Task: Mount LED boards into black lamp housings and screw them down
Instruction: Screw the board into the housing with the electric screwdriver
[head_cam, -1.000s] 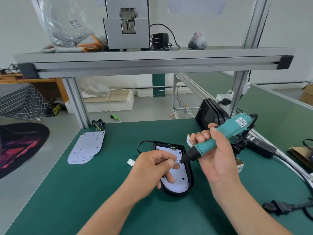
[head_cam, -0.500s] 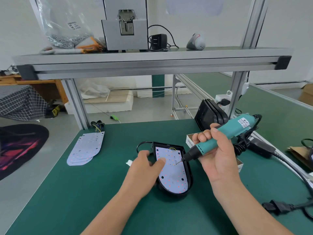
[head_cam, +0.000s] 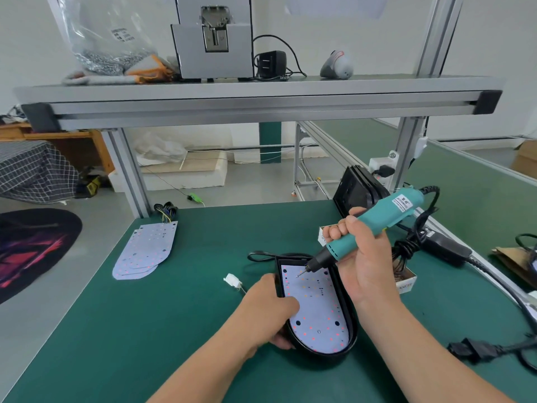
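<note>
**A:** Hands first. What have you got?

**B:** My left hand [head_cam: 270, 309] grips the left wall of the black lamp housing [head_cam: 352, 330], thumb outside and fingers over the rim onto the LED board [head_cam: 316, 309]. My right hand [head_cam: 363, 257] is wrapped round the electric screwdriver [head_cam: 377, 225]. Its bit slants down to the board's far end; I cannot tell whether it touches.

**A:** How will the piece handle?

**B:** I judge the housing a light, stiff shell that could skid on the tabletop [head_cam: 174, 330], so I hold it by the side wall. The board looks thin and rigid, probably loose until screwed. I would press on bare patches, not on the LEDs.

**A:** And where does it lie?

**B:** Right of the tabletop's middle, nearer the near edge, rounded end toward me. It sits between my hands, with the right one above its far right side. The spare boards [head_cam: 145, 251] lie near the far left corner, well apart.
</note>
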Action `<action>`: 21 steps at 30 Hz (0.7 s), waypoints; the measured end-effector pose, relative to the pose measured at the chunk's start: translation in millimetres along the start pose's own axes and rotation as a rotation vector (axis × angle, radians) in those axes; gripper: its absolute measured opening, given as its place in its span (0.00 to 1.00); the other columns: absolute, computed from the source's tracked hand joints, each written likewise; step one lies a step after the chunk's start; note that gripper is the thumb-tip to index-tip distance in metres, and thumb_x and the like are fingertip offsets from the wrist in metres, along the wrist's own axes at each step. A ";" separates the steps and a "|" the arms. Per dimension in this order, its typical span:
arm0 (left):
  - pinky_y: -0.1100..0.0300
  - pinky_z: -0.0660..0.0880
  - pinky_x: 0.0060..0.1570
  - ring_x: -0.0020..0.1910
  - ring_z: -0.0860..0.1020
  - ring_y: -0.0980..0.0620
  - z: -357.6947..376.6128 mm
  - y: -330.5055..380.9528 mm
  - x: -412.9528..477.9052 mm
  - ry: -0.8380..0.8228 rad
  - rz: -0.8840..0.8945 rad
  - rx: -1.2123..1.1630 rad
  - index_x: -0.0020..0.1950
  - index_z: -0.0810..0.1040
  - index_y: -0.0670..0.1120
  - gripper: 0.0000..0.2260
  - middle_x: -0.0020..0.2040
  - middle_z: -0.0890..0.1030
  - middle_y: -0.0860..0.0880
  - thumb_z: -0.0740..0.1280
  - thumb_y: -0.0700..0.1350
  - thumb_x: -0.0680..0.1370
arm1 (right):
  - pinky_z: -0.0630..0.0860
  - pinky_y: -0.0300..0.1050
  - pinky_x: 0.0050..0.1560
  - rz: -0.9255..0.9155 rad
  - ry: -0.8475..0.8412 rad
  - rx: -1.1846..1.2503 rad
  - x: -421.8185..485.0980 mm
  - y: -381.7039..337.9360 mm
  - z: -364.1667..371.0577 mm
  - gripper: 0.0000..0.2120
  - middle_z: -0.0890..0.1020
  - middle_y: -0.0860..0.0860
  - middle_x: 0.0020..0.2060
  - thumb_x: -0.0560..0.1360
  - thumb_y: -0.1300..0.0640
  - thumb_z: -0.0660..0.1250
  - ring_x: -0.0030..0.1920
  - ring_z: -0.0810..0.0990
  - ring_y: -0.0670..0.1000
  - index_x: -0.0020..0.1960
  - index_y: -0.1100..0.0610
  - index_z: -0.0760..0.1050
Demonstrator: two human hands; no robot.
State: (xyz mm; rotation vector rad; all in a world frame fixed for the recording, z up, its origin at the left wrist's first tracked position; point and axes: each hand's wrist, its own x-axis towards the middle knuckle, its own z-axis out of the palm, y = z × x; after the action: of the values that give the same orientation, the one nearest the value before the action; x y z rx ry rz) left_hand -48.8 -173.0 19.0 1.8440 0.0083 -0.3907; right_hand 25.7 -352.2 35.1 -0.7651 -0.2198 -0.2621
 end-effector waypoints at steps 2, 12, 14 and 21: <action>0.57 0.80 0.30 0.32 0.83 0.53 0.9 0.5 -0.8 0.006 -0.004 -0.007 0.48 0.80 0.57 0.13 0.40 0.87 0.53 0.64 0.39 0.74 | 0.78 0.53 0.54 -0.007 -0.020 -0.018 1.1 4.2 0.0 0.10 0.71 0.53 0.37 0.80 0.65 0.66 0.37 0.73 0.55 0.59 0.56 0.71; 0.56 0.80 0.31 0.33 0.83 0.50 5.0 -3.0 1.5 0.041 -0.025 -0.041 0.55 0.75 0.52 0.15 0.46 0.86 0.46 0.64 0.44 0.69 | 0.78 0.53 0.55 -0.027 -0.078 -0.110 6.3 14.4 8.9 0.09 0.71 0.54 0.37 0.79 0.68 0.66 0.36 0.73 0.55 0.56 0.57 0.72; 0.56 0.81 0.31 0.35 0.84 0.50 5.2 -3.8 2.0 0.044 -0.033 -0.041 0.56 0.75 0.52 0.16 0.47 0.86 0.46 0.64 0.45 0.69 | 0.79 0.53 0.55 -0.027 -0.085 -0.131 5.8 14.1 11.1 0.09 0.71 0.53 0.36 0.78 0.67 0.66 0.36 0.73 0.55 0.55 0.56 0.73; 0.54 0.82 0.32 0.39 0.86 0.47 6.6 -5.4 3.2 0.067 -0.034 -0.039 0.57 0.75 0.53 0.18 0.49 0.85 0.46 0.64 0.46 0.68 | 0.80 0.51 0.56 -0.044 -0.182 -0.278 0.0 9.2 20.4 0.09 0.73 0.53 0.36 0.78 0.65 0.67 0.36 0.74 0.55 0.55 0.55 0.75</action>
State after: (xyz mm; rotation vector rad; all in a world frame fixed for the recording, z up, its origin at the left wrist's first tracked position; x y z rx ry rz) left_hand -48.6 -178.0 11.4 1.8194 0.0925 -0.3495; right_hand 26.5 -331.5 43.4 -1.0617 -0.3780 -0.2675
